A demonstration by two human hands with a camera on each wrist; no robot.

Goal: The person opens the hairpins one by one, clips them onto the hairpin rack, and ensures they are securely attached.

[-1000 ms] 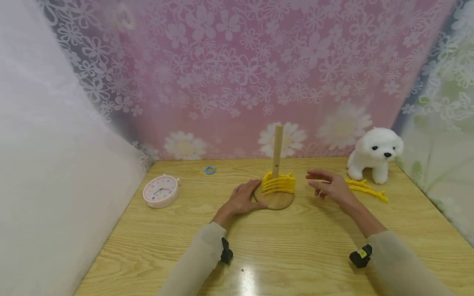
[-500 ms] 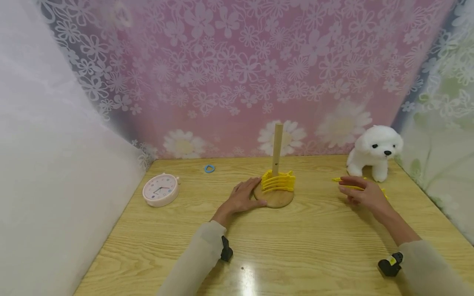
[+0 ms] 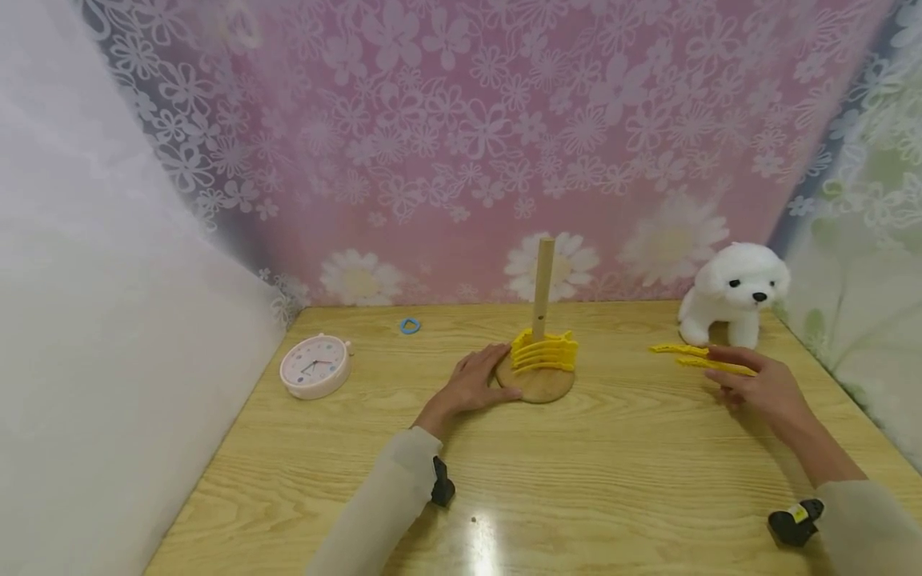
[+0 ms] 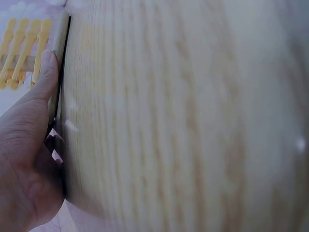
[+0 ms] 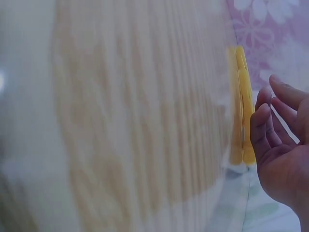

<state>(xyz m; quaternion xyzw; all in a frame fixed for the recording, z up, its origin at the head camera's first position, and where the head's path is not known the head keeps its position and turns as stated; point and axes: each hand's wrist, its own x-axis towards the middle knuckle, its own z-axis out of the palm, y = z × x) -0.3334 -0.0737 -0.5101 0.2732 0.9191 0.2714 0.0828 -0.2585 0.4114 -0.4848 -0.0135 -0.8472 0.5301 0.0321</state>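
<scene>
Right grip (image 3: 765, 386): thumb and fingertips apart, at the two loose yellow pieces; contact unclear. Front yellow piece (image 3: 693, 363) runs from under the fingers out to the grip's left, long axis roughly crosswise, left end pointing toward the peg (image 3: 543, 280). Rear yellow piece (image 3: 675, 349) lies just beyond, near parallel, same worktop (image 3: 612, 480). Left grip (image 3: 470, 384): fingers spread, resting at wooden base (image 3: 543, 390) rim. Peg upright, yellow stack (image 3: 543, 355) around its foot, right of that grip.

We get soft, even light, a near spot of glare on the table (image 3: 591, 480), and hazy wrist views
</scene>
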